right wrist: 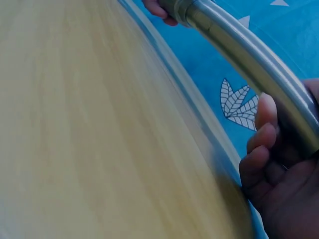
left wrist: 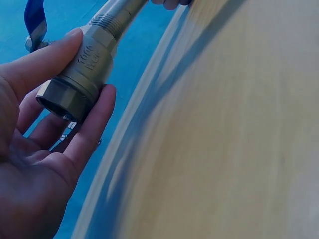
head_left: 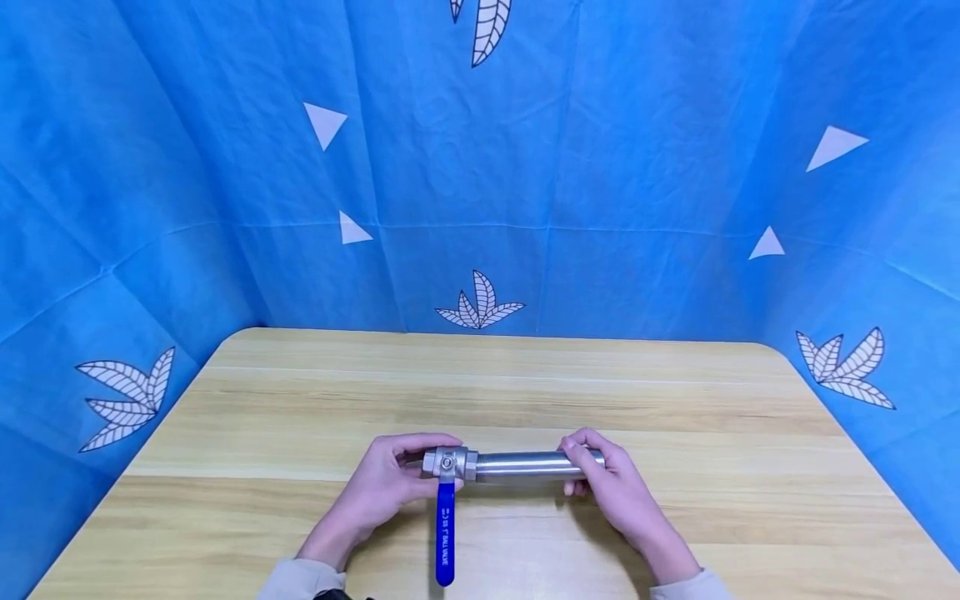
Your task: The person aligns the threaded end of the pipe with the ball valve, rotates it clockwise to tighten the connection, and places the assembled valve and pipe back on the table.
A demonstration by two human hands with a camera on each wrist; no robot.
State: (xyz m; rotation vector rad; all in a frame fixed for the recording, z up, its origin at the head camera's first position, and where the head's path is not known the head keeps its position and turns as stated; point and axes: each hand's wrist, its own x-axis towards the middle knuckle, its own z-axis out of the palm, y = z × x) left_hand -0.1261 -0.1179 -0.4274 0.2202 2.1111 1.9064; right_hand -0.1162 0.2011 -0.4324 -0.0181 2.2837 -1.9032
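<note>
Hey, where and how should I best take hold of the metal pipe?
Probably best to wrap around the pipe at its right end, coming from the right, as the right grip does. It is smooth and round, lies crosswise, and that end is free; the threaded left end meets the valve, which the left grip holds.

The handle (head_left: 446,533), at six o'clock from the valve (head_left: 449,454) in the head view, reads "SS 1" BALL VALVE", with a mark too small to read before it; the valve's body (left wrist: 91,64), towards ten o'clock in the left wrist view, bears "1000"; the letters under that are unclear.
</note>
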